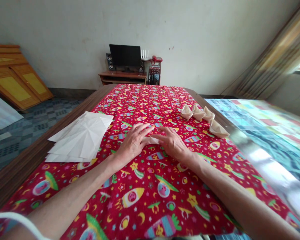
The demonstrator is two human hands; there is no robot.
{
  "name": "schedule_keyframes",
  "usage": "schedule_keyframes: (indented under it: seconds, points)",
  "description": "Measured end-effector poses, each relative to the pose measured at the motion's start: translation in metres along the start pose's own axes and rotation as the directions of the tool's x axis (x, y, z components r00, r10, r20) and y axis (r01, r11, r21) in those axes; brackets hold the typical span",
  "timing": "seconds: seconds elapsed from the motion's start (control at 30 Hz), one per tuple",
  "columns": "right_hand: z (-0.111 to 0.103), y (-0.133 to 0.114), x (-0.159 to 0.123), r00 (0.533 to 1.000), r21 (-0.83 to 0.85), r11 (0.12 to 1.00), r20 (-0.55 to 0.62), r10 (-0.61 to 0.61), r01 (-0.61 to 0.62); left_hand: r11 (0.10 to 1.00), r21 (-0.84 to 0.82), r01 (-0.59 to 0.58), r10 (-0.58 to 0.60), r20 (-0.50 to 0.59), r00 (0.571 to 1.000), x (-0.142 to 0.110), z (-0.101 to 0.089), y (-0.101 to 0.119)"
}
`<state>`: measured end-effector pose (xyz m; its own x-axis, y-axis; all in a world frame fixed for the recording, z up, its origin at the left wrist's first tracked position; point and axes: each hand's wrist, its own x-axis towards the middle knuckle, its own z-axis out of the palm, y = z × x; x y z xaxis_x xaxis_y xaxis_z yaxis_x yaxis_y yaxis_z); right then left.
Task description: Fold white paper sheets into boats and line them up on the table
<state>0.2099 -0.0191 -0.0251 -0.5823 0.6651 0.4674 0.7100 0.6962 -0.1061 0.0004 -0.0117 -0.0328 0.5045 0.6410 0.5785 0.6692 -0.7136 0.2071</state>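
A small piece of folded white paper (pixel 152 140) lies on the red cloth between my hands, partly covered by fingers. My left hand (pixel 135 140) grips its left end, thumb near the front edge and fingers bent over the far side. On the right end, my right hand (pixel 173 141) does the same with curled fingers. Creased white paper sheets (pixel 82 138) are stacked to the left of my left hand. Beyond my right hand stand several folded paper boats (pixel 198 113), the nearest boat (pixel 218 129) set a little apart from the others.
A red patterned cloth (pixel 140 183) covers most of the brown table (pixel 67 125). At the far wall are a black monitor (pixel 125 56) and a red telephone (pixel 156 59). A bed (pixel 272 133) adjoins the right side; a wooden cabinet (pixel 17 80) stands left.
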Motion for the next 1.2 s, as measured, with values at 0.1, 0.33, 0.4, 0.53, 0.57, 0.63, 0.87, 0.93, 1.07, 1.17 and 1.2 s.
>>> schedule_keyframes:
  seconds: [0.1, 0.33, 0.4, 0.53, 0.57, 0.63, 0.87, 0.93, 1.07, 1.17, 1.2]
  points:
    - [-0.002, -0.004, 0.001, 0.987, -0.053, 0.991, 0.113, -0.113, 0.12, 0.998, 0.032, -0.059, 0.056, 0.074, 0.996, -0.003, -0.001, -0.001]
    - [-0.009, -0.002, -0.001, 0.935, -0.168, 0.958, 0.309, -0.174, 0.233, 0.99, 0.095, -0.104, 0.053, 0.435, 0.899, -0.014, -0.013, -0.002]
    - [-0.012, -0.002, -0.002, 0.926, -0.182, 0.951, 0.332, -0.178, 0.248, 0.988, 0.119, -0.102, 0.036, 0.463, 0.886, -0.016, -0.018, -0.001]
    - [-0.015, -0.001, -0.008, 0.924, -0.161, 0.959, 0.344, -0.167, 0.234, 0.983, 0.147, -0.113, 0.029, 0.482, 0.876, -0.022, -0.026, -0.004]
    - [-0.015, 0.0, -0.01, 0.926, -0.15, 0.963, 0.341, -0.163, 0.225, 0.982, 0.154, -0.11, 0.022, 0.484, 0.875, -0.023, -0.028, -0.005]
    - [-0.015, 0.003, -0.014, 0.934, -0.125, 0.971, 0.32, -0.155, 0.204, 0.981, 0.168, -0.095, 0.002, 0.482, 0.876, -0.026, -0.031, -0.008]
    - [-0.01, 0.011, -0.02, 0.98, 0.023, 0.993, 0.161, -0.121, 0.119, 0.985, 0.142, -0.094, 0.047, 0.306, 0.951, -0.028, -0.031, -0.013]
    - [-0.008, 0.01, -0.019, 0.99, 0.081, 0.993, 0.105, -0.095, 0.086, 0.99, 0.105, -0.097, 0.075, 0.191, 0.979, -0.024, -0.025, -0.011]
    - [-0.006, 0.006, -0.017, 1.0, 0.186, 0.982, 0.001, 0.001, -0.001, 0.99, 0.022, -0.139, 0.134, 0.141, 0.981, -0.01, -0.013, -0.002]
    - [-0.005, 0.005, -0.018, 0.993, 0.189, 0.978, -0.063, 0.097, -0.084, 0.987, -0.001, -0.159, 0.156, 0.203, 0.967, -0.001, -0.008, 0.004]
    - [-0.005, 0.006, -0.019, 0.99, 0.18, 0.978, -0.076, 0.119, -0.104, 0.987, 0.008, -0.16, 0.155, 0.217, 0.964, 0.002, -0.007, 0.005]
